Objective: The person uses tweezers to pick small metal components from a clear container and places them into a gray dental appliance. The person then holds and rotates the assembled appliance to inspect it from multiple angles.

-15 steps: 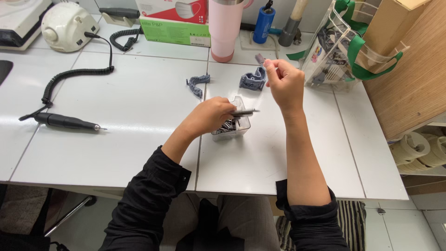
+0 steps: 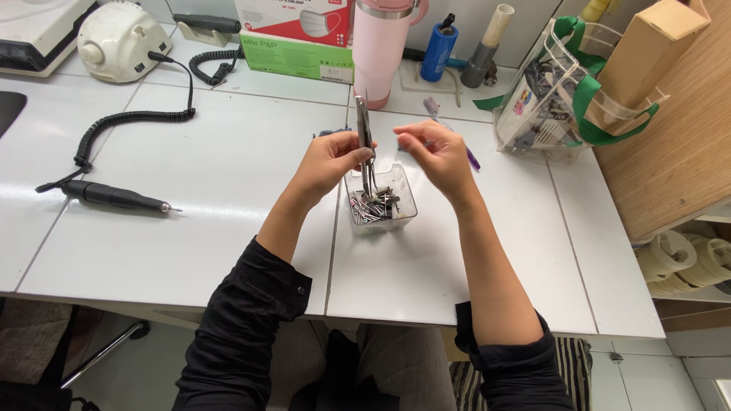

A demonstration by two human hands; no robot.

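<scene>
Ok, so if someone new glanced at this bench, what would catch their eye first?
Probably the left hand at the centre, holding metal tweezers upright, tips dipped into a small clear tub of little metal bits. The right hand hovers just beside it, fingers pinched. Behind them stands a tall pink tumbler.

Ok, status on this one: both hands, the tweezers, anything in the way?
Left hand grips metal tweezers upright, tips down in clear container of small metal bits. Right hand raised beside it, fingers pinched, contents unclear. Nothing blocking the container.
</scene>
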